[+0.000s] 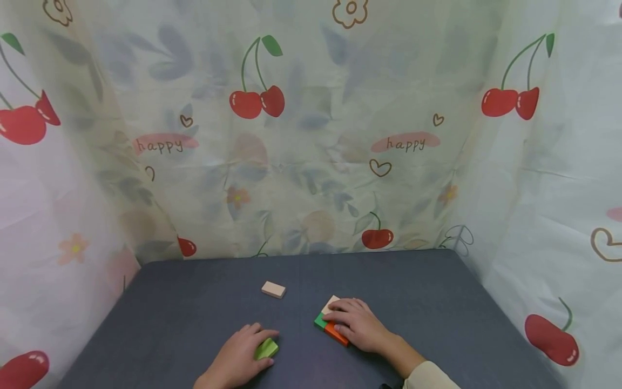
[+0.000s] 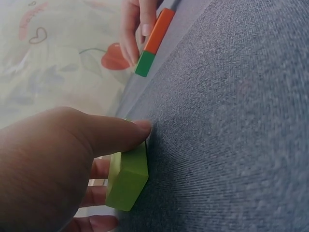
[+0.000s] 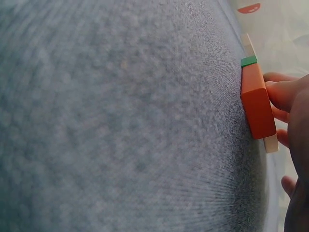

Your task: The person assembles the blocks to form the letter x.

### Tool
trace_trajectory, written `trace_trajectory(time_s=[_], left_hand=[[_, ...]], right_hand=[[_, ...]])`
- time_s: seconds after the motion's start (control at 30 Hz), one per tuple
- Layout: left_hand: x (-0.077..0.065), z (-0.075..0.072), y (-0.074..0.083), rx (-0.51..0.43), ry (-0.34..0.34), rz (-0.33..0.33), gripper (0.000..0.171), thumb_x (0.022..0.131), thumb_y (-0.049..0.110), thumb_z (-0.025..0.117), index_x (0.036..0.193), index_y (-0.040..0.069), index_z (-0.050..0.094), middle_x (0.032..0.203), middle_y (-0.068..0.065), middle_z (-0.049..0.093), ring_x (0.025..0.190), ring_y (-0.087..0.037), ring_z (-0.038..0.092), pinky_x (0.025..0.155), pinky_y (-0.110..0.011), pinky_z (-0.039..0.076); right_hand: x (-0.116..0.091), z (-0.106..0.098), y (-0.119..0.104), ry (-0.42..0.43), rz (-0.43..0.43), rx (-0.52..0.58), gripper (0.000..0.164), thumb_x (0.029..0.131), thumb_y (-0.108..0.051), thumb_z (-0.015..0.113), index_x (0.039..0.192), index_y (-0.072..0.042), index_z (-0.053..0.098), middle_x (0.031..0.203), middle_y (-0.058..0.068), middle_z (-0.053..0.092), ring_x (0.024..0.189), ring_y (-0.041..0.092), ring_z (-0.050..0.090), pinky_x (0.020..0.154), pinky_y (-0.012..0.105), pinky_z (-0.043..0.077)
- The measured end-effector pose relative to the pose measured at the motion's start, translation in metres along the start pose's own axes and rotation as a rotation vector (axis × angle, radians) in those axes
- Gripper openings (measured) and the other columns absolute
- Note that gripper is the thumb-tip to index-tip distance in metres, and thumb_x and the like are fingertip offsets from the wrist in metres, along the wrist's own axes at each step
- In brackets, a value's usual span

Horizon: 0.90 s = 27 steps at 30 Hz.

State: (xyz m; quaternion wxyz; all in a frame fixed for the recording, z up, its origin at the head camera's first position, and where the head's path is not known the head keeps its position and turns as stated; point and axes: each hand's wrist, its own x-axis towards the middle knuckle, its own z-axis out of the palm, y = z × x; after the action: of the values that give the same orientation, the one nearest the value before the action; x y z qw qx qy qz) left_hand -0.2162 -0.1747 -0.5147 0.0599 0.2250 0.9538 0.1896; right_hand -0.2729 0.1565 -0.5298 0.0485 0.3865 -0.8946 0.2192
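Left hand (image 1: 238, 354), lower centre of head frame: thumb and fingers pinch light-green block (image 1: 266, 349) at the table (image 1: 184, 313). Right hand (image 1: 362, 326), lower right of centre: fingers extended loosely over the group, touching it. Grouped there, touching: dark-green block (image 1: 320, 322), orange block (image 1: 336, 334), pale block (image 1: 329, 306). Second pale block (image 1: 274, 289) lies alone, above and between the hands. Assessment: arrangement partly done; light-green and lone pale pieces seem unplaced. Parts under right hand hidden; full count unclear.
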Motion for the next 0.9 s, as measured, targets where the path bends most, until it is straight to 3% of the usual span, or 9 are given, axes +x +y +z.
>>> trace_trajectory(time_s=[0.47, 0.9], left_hand=[[-0.001, 0.002, -0.011, -0.084, 0.045, 0.047, 0.043, 0.083, 0.040, 0.075, 0.123, 0.027, 0.066, 0.098, 0.014, 0.055, 0.082, -0.006, 0.047, 0.071, -0.036, 0.042], [0.006, 0.002, -0.015, -0.165, 0.086, 0.098, 0.040, 0.085, 0.039, 0.075, 0.122, 0.025, 0.067, 0.103, 0.015, 0.061, 0.088, -0.004, 0.052, 0.075, -0.035, 0.046]], right_hand=[[0.000, 0.001, 0.001, -0.013, 0.016, 0.002, 0.033, 0.099, -0.023, 0.056, 0.130, -0.029, 0.064, 0.137, -0.001, 0.052, 0.129, 0.023, 0.042, 0.106, 0.056, 0.026], [0.001, 0.000, 0.001, -0.050, 0.042, 0.012, 0.033, 0.100, -0.025, 0.055, 0.132, -0.031, 0.062, 0.139, -0.002, 0.050, 0.131, 0.023, 0.040, 0.106, 0.057, 0.026]])
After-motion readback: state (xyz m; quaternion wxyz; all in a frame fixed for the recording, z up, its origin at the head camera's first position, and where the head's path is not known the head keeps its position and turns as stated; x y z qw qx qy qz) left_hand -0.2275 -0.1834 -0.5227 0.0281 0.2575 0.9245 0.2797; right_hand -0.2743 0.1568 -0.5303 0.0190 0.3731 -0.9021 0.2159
